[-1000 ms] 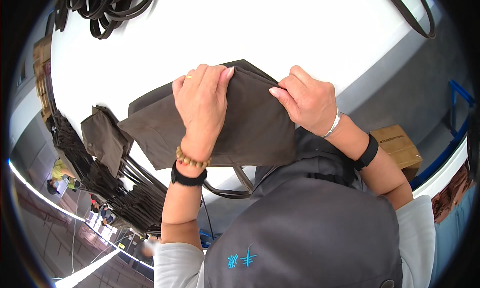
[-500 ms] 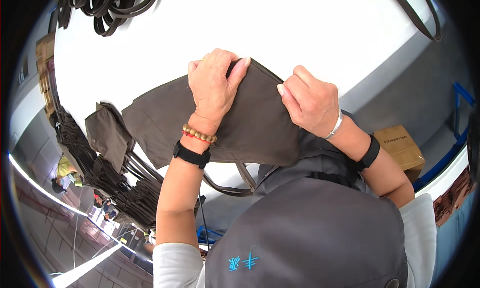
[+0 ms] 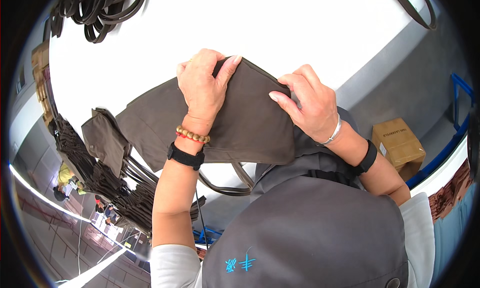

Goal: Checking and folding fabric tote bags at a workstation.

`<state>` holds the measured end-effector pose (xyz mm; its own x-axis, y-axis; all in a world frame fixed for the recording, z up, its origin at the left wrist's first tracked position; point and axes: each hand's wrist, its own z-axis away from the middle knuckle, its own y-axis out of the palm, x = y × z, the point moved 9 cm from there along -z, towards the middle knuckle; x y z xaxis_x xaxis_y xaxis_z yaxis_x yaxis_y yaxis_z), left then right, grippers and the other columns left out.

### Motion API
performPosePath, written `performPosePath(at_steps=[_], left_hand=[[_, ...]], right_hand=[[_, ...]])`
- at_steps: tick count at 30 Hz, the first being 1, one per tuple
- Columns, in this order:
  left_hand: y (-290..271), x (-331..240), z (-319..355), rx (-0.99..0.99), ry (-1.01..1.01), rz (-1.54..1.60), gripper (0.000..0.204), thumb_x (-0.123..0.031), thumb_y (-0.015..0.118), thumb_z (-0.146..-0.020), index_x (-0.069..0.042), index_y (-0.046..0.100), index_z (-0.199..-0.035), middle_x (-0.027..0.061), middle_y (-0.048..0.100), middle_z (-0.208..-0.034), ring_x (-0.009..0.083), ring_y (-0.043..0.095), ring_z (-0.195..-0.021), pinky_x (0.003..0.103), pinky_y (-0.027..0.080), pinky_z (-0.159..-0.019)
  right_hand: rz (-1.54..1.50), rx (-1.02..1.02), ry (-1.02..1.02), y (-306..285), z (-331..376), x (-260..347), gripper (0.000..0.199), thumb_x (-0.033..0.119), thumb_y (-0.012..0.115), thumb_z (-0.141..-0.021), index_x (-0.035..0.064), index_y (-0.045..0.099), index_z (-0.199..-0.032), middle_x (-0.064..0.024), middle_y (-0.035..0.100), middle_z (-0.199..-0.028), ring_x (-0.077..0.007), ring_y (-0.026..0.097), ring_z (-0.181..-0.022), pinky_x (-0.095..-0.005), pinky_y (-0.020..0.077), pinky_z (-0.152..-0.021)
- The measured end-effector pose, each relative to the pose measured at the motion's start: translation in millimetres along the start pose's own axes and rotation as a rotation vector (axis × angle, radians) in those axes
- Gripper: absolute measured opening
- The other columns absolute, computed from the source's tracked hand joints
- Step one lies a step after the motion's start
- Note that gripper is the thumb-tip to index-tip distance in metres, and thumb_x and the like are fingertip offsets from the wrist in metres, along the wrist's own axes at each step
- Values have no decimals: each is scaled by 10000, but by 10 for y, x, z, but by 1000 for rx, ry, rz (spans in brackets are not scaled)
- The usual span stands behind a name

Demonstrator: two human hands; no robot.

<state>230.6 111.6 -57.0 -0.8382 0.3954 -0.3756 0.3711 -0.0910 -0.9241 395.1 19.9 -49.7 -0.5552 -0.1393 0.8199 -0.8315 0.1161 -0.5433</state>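
Note:
A flat piece of dark brown cloth [image 3: 250, 113], shaped like a bag panel, lies across the near side of the white table and reaches over its edge toward me. My left hand [image 3: 205, 80] pinches its upper edge, with the thumb on top and the fingers curled over the rim. Beside the right end of that edge is my right hand [image 3: 310, 100]. Its thumb and forefinger are parted; the fingertips are at the cloth's edge and the thumb tip is just over the cloth. A brown strap [image 3: 225, 190] shows below the cloth.
Looped brown straps [image 3: 102, 10] lie at the far left of the white table [image 3: 300, 23]; another strap [image 3: 417, 10] hangs over its far right edge. A smaller brown piece [image 3: 105, 140] and a stack of brown pieces [image 3: 135, 200] line the left. A cardboard box [image 3: 400, 143] stands at right.
My right hand has loosened its pinch on the cloth's edge, and its thumb has come away from the forefinger. My left hand keeps its hold. The view has shifted slightly.

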Motion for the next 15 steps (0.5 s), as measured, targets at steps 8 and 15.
performPosePath(at_steps=[8, 15], left_hand=[[-2, -55, -7, -9, 35, -15, 278, -313, 665, -896, -87, 587, -754, 7, 583, -719, 196, 534, -658, 324, 347, -715], [14, -5, -1, 17, 22, -18, 283, -317, 621, -915, -110, 560, -732, 2, 574, -735, 217, 545, -688, 362, 343, -697]], right_hand=[[196, 124, -34, 33, -70, 57, 151, 139, 693, -823, 67, 567, -783, -53, 467, -729, -180, 524, -516, -304, 417, -452], [189, 112, 4, -121, -15, -5, 153, 128, 655, -845, 77, 562, -734, -53, 461, -712, -188, 540, -525, -314, 429, -463]])
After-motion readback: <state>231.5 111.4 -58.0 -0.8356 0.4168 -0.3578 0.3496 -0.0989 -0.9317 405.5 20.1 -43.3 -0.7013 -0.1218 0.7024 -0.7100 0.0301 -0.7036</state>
